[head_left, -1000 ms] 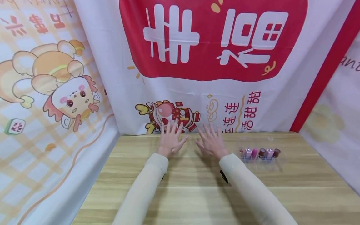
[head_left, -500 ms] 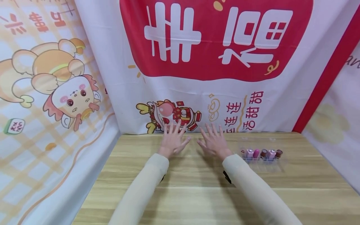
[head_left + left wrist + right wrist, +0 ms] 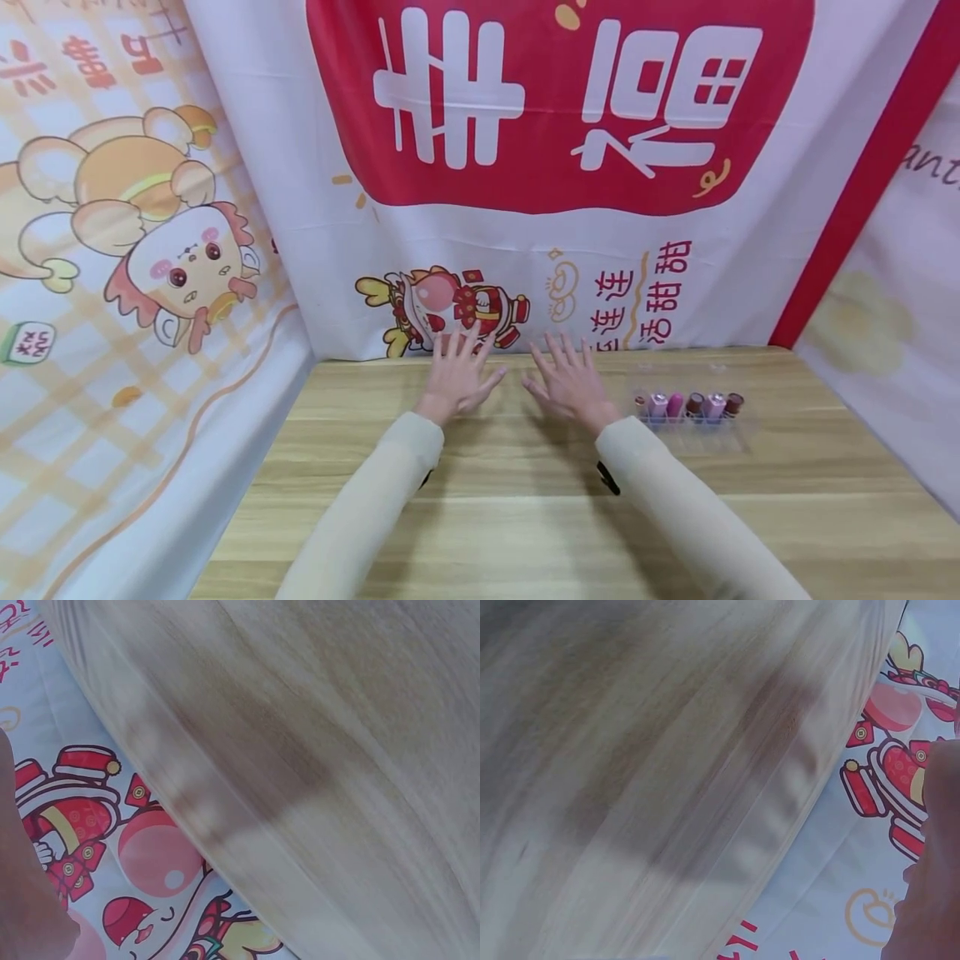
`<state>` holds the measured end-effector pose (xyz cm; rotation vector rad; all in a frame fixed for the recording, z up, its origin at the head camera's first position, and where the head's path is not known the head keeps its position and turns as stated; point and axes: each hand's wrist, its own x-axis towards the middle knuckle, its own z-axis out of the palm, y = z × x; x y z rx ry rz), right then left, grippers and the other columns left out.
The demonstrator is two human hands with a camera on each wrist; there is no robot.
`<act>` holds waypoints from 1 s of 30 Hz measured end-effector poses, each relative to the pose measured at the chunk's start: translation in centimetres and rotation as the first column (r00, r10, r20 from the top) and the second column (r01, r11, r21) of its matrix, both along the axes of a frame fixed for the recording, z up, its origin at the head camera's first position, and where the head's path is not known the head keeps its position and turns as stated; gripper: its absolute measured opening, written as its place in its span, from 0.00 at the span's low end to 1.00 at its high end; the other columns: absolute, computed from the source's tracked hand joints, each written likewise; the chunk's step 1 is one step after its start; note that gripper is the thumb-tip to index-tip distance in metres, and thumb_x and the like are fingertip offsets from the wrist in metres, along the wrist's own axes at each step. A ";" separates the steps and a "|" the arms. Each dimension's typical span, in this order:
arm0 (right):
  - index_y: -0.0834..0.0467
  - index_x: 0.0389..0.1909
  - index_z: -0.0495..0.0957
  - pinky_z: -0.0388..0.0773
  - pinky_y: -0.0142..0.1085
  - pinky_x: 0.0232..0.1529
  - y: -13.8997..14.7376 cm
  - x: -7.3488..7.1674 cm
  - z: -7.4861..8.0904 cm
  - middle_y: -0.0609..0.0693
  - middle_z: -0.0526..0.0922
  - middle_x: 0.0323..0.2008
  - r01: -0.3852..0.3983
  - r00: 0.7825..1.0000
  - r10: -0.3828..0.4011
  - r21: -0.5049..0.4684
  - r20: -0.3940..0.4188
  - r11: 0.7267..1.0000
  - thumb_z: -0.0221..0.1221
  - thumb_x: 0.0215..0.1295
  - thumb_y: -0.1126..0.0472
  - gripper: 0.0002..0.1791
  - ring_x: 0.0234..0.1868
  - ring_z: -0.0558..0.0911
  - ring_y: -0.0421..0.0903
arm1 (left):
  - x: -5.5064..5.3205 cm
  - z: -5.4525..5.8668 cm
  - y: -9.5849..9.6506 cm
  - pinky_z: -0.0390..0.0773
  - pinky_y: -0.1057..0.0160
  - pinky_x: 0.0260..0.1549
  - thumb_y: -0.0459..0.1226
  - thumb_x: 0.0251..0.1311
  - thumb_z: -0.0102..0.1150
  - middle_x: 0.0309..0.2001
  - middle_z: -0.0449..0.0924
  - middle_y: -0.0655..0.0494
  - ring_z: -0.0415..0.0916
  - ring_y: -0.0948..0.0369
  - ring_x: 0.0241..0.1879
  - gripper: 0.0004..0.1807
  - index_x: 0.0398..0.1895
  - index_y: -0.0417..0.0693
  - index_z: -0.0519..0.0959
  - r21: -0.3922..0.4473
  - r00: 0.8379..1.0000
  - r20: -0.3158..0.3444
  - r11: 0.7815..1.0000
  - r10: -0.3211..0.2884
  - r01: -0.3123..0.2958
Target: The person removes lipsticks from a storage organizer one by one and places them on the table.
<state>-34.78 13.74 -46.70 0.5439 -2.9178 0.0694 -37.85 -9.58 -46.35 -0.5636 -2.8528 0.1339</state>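
Note:
Both hands are held out over the far part of the wooden table point(image 3: 495, 533), palms down with fingers spread. My left hand point(image 3: 456, 379) holds nothing, its fingertips overlapping the printed cloth in the head view. Beside it, my right hand point(image 3: 567, 383) is likewise without any object, thumb pointing toward the left hand. To the right of the right hand lies a clear plastic case point(image 3: 731, 437) with a row of small tubes, among them a pink one point(image 3: 675, 406) and a brown-capped one point(image 3: 734, 405). Each wrist view shows part of a hand at its edge and a shadow on the wood.
A white cloth point(image 3: 450, 233) with a large red patch and white characters hangs along the table's back edge. Another printed cloth point(image 3: 172, 400) covers the left side, and a pale one point(image 3: 892, 333) hangs at the right.
The head view shifts slightly, moving the scene a little left. Both hands keep their spread pose, and the case stays in place.

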 end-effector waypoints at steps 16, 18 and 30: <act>0.51 0.81 0.54 0.30 0.64 0.76 1.1 1.6 0.4 0.60 0.46 0.81 -0.062 0.995 0.063 0.010 -0.079 0.998 0.46 0.77 0.35 0.40 0.80 0.44 0.64 | 1.2 0.7 0.6 0.35 0.34 0.75 0.71 0.70 0.16 0.84 0.39 0.51 0.35 0.43 0.81 0.44 0.83 0.64 0.41 -0.093 0.998 -0.006 0.993 -0.069 0.068; 0.51 0.81 0.53 0.32 0.64 0.77 1.2 1.9 0.5 0.60 0.46 0.81 -0.067 0.995 0.068 0.024 -0.077 0.997 0.44 0.77 0.34 0.40 0.80 0.45 0.64 | 1.4 0.8 0.6 0.36 0.34 0.75 0.72 0.70 0.15 0.84 0.39 0.51 0.35 0.43 0.81 0.44 0.83 0.64 0.41 -0.100 0.997 -0.007 0.992 -0.073 0.072; 0.51 0.81 0.54 0.33 0.64 0.77 1.8 3.2 1.1 0.59 0.46 0.81 -0.059 0.995 0.061 0.024 -0.079 0.998 0.46 0.76 0.35 0.40 0.80 0.45 0.63 | 2.0 1.3 0.6 0.32 0.34 0.75 0.72 0.70 0.17 0.83 0.31 0.54 0.31 0.43 0.81 0.44 0.83 0.65 0.39 -0.071 0.996 0.003 0.994 -0.089 0.089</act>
